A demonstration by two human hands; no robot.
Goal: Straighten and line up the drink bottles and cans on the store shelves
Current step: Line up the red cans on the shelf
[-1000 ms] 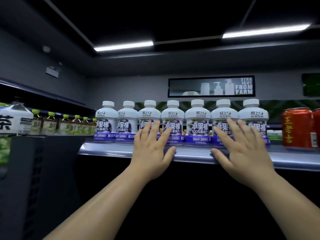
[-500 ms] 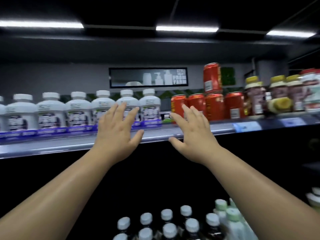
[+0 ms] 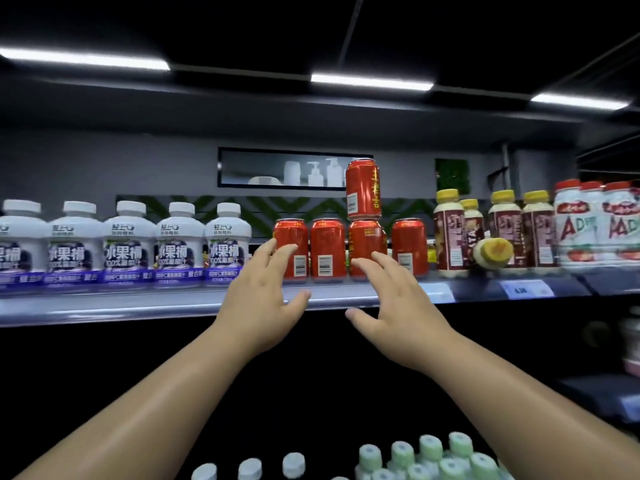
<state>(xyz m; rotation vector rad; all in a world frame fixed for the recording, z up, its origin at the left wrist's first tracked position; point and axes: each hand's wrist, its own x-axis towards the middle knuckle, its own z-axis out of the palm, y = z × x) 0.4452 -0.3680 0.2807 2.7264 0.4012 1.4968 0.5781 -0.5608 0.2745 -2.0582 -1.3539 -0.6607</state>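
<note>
The left hand [image 3: 260, 303] hides part of the leftmost red can [image 3: 293, 232]; the price tags [image 3: 526, 289] are blurred.

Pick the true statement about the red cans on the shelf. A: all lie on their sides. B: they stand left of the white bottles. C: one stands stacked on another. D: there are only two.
C: the stacked can stands upright on the third can of a four-can row, right of the white bottles.

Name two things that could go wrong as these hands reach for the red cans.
The stacked can stands on a lower can just beyond the right hand; a nudge could topple it. The tipped bottle, lying among upright bottles, might roll off the shelf if jostled.
</note>
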